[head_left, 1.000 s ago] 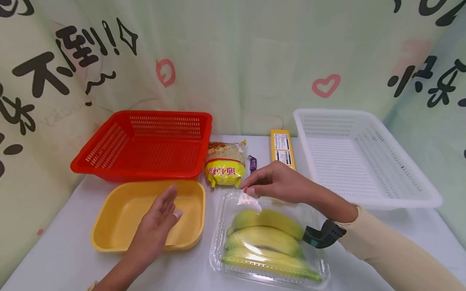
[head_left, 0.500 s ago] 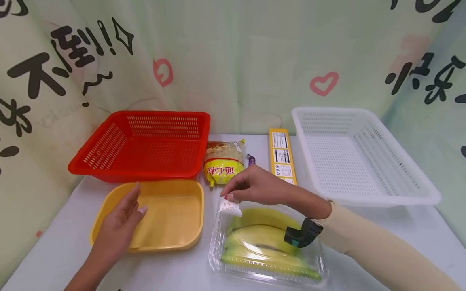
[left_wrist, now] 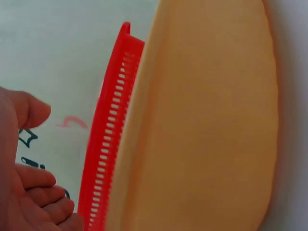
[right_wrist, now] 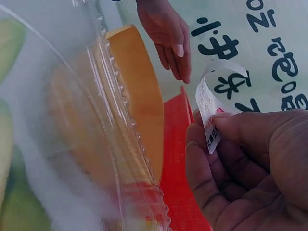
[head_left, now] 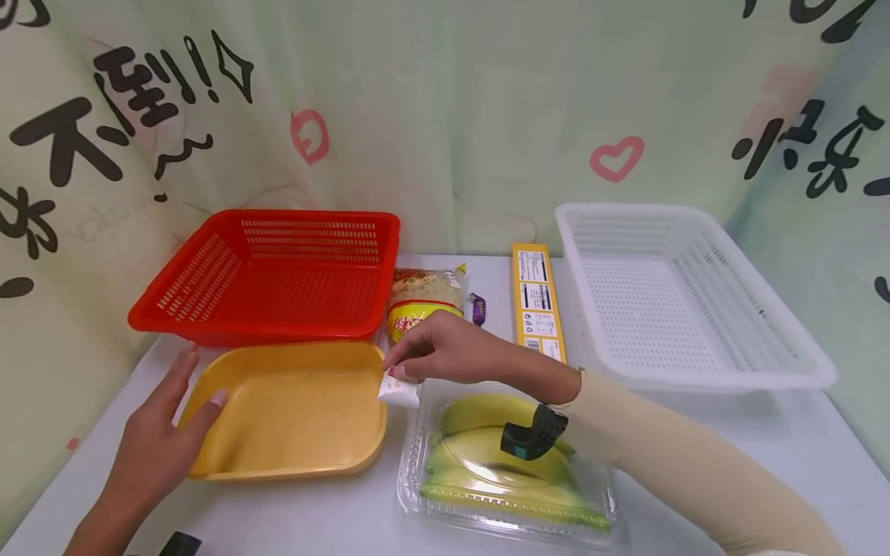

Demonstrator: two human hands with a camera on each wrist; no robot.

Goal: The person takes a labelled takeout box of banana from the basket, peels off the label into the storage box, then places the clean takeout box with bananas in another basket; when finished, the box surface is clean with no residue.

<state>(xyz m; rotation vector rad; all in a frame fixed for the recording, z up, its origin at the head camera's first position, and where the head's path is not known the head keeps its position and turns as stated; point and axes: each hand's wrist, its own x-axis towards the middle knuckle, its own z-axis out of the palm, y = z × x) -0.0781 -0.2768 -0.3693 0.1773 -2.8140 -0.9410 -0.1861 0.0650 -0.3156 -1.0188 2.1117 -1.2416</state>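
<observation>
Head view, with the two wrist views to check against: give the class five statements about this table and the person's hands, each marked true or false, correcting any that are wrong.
1. The right hand pinches a white printed label. True.
2. The bananas lie in the white basket. False: they are inside the clear plastic container.
3. The yellow tub is nearer the camera than the red basket. True.
4. The left hand grips the noodle packet. False: it holds nothing.
5. The small purple item lies between that packet and the yellow box. True.
</observation>
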